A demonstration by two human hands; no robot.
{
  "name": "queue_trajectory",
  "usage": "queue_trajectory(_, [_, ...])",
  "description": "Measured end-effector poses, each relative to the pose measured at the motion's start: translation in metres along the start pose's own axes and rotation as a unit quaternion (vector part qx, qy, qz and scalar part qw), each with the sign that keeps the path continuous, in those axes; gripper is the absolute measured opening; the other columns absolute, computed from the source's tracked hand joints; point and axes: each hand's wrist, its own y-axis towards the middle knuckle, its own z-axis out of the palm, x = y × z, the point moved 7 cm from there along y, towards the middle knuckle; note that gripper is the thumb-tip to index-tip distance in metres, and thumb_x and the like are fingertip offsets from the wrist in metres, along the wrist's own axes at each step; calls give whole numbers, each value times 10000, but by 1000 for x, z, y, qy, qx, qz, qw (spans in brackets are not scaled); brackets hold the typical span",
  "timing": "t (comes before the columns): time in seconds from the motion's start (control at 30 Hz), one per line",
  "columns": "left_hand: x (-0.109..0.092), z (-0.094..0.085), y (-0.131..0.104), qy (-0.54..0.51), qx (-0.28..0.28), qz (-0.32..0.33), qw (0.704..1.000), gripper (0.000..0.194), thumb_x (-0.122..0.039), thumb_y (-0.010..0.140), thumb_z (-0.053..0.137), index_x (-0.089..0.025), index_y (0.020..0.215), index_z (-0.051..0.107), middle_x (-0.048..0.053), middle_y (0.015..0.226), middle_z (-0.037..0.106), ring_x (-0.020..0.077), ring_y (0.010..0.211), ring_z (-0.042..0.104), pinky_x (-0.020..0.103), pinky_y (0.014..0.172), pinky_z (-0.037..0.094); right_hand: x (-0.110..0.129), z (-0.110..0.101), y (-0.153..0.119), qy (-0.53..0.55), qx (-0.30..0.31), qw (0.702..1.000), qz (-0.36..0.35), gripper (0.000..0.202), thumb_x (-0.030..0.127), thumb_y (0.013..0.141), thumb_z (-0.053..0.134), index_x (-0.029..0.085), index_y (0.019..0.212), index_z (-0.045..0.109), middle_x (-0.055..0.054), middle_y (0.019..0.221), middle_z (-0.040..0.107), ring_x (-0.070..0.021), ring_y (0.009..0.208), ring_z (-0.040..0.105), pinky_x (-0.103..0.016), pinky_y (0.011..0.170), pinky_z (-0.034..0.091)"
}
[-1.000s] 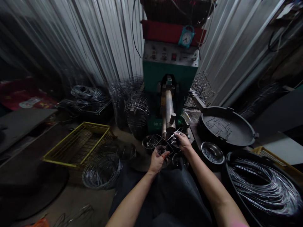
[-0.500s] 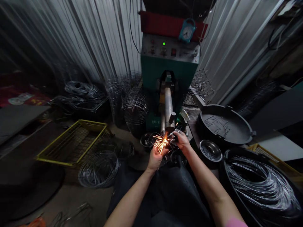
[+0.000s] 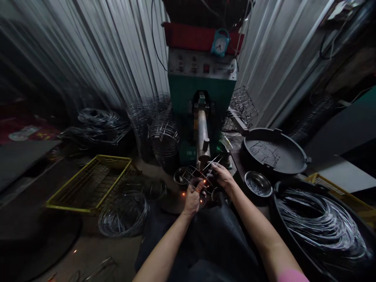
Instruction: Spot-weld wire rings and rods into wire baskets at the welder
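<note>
2 hands on crossed wire piece point(image 3: 209, 165) at tip of machine's metal arm point(image 3: 202, 131), few orange sparks point(image 3: 183, 194) about.
Left hand point(image 3: 192, 199): fingers closed, thumb pressed over, gripping wire piece at its near left part; right hand point(image 3: 222, 175): thumb and fingers pinched nearly together on its right side, rod ends poking out past fingertips. Wire piece held between both hands, just under arm tip; can't tell if touching. Green machine point(image 3: 180, 90) behind, 1 blue clock point(image 3: 220, 44) on front. Right side: metal bowl point(image 3: 265, 181) of small bits, black pan point(image 3: 289, 153) with thin wire pieces, big wire coil point(image 3: 329, 223). Left side: yellow basket point(image 3: 69, 209), looped wire point(image 3: 125, 215) near it.
</note>
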Motion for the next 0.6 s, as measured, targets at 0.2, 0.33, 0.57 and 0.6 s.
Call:
queue_trajectory(0.2, [-7,-2,-5,-42,-63,13,997,338,-305,564,733,-177,816,547,-40,632,557,60,527,511,172,496,372,0,2,3,-13,0,1000,14,279,288,538,760,168,762,644,15,653,631,-84,532,541,-189,495,429])
queue_trajectory(0.33, [-10,-7,-3,-39,-87,16,995,368,-308,550,733,-182,839,543,-28,657,557,77,550,518,168,446,326,2,2,7,-4,-8,1000,27,272,284,511,774,169,716,635,14,627,622,-80,505,527,-180,445,391])
queue_trajectory(0.57, [-8,-6,0,-66,-95,-4,993,427,-328,534,739,-198,869,510,-38,595,531,60,465,448,154,391,265,-3,11,10,-12,-36,999,11,280,305,498,771,172,680,606,40,554,575,-74,455,487,-179,398,338])
queue_trajectory(0.6, [-8,-6,0,-69,-95,-7,993,436,-328,526,743,-198,869,507,-37,592,533,58,461,444,151,388,262,-4,11,11,-12,-39,999,11,290,309,487,775,171,677,603,39,561,580,-77,460,493,-183,409,351])
